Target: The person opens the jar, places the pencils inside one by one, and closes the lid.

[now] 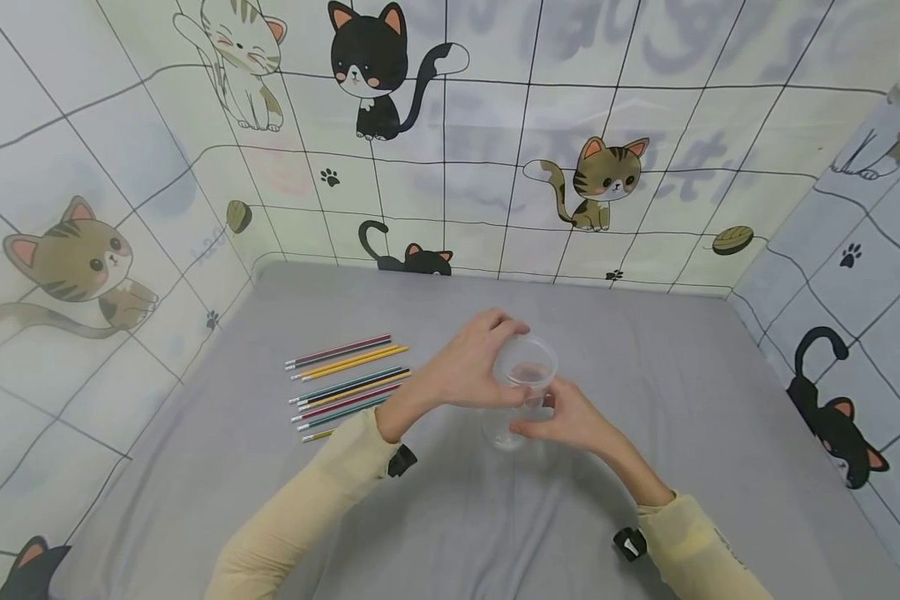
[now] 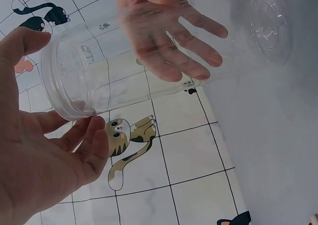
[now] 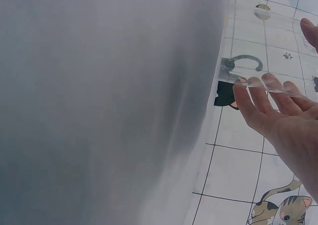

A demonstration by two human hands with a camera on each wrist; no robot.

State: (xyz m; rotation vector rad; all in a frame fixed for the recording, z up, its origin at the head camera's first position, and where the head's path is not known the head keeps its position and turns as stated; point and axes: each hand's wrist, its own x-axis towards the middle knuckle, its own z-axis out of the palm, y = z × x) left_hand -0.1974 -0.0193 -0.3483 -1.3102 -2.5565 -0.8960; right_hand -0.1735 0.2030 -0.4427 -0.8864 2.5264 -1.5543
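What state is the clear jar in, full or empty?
Empty: the clear jar shows the patterned wall through its sides, with nothing inside.

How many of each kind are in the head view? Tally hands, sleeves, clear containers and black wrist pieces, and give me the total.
Hands: 2
Sleeves: 2
Clear containers: 1
Black wrist pieces: 2
Total: 7

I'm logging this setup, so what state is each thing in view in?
Clear jar: held, nothing visible inside; lid on or off, cannot tell.
Left hand: grips the jar's upper end.
Right hand: holds the jar lower down.
Pencils: lying loose, side by side.
Gray cloth: spread out, wrinkled in places.
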